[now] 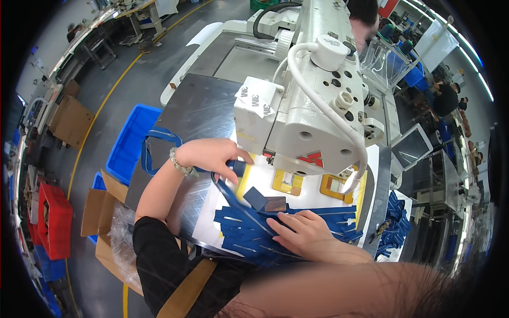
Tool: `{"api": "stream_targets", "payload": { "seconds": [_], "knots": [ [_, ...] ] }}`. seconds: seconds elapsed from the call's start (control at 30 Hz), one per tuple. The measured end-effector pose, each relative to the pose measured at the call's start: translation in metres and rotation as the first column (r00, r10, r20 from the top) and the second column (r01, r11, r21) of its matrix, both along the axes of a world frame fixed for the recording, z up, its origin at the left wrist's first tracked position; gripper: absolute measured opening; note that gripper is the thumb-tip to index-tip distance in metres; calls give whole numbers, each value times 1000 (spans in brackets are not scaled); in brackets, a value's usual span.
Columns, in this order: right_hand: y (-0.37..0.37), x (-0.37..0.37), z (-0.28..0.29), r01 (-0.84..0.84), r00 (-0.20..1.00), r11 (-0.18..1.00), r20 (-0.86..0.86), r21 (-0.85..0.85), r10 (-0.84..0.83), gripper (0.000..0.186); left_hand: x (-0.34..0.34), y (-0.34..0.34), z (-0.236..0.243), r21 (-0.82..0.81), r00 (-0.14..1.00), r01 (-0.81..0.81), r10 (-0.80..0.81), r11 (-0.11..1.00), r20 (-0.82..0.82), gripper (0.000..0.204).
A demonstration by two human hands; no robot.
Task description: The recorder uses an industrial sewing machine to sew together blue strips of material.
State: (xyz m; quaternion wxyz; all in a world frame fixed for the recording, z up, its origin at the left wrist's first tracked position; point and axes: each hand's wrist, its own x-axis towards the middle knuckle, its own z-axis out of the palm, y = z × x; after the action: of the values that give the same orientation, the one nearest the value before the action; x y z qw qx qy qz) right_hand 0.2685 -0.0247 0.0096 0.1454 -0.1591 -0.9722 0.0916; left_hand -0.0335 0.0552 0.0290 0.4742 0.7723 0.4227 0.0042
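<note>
My left hand, a beaded bracelet at its wrist, is closed on a blue strap left of the sewing machine head. A dark blue piece shows between its thumb and forefinger; whether it belongs to the strap I cannot tell. The strap's looped part hangs left of the wrist. My right hand lies with fingers stretched out over a row of blue straps with metal-looking ends. Just beyond its fingertips are a brown patch and a dark blue square patch.
The white sewing machine overhangs the work plate, with two yellow frames beneath it. More blue straps are heaped at right, near a screen. Blue bin, open carton and red crate stand at left.
</note>
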Motion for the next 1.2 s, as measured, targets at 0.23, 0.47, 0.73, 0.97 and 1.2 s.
{"api": "stream_targets", "payload": {
  "seconds": [0.23,0.47,0.73,0.97,1.2],
  "knots": [
    [15,-7,-15,46,995,998,90,-51,-41,42,-33,-2,-38,397,959,-150,230,906,-164,51],
    [38,-1,-31,160,986,986,48,-47,-158,26,8,-34,-35,655,953,145,72,742,-293,34],
    [57,-7,-46,192,970,974,-131,-119,-207,21,50,-37,-58,473,978,204,-195,857,-69,40],
    [58,-7,-42,251,926,838,-132,-485,-354,14,53,-35,-48,554,973,163,-225,816,44,14],
    [65,5,-39,-76,933,127,-116,-989,-340,16,66,-51,-50,753,891,101,-396,651,223,13]
  ]
}}
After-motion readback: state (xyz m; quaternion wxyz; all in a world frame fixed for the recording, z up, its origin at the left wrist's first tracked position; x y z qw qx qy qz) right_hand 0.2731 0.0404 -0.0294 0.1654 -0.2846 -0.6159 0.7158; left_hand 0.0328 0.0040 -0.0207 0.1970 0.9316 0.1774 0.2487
